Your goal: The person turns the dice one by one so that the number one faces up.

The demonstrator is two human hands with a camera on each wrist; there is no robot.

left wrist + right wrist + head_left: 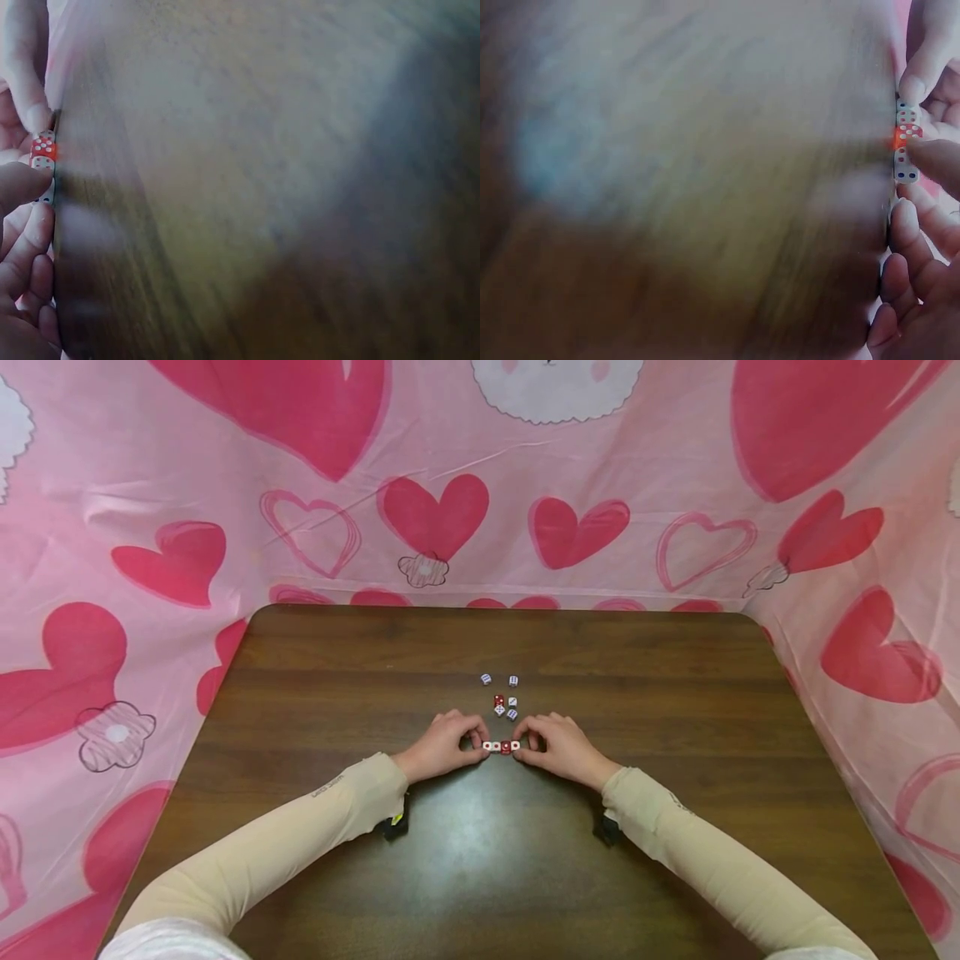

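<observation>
Three white dice [497, 747] and a red die [506, 747] make a short row side by side on the wooden table. My left hand [442, 745] pinches the left end of this row with thumb and forefinger. At the other end, the thumb and forefinger of my right hand [561, 749] pinch the last white die. Both wrist views show the row from the near side, with the red die [43, 146] between white ones; a thumb hides part of it in each. In the right wrist view the red die [908, 132] shows several white dots.
Just beyond the hands lie several loose dice: a red die [498, 700] with a white die [499, 711] in front, and more white dice [512, 702] around them. The brown table [337, 652] ends at a pink heart-patterned cloth [510, 585] behind and on both sides.
</observation>
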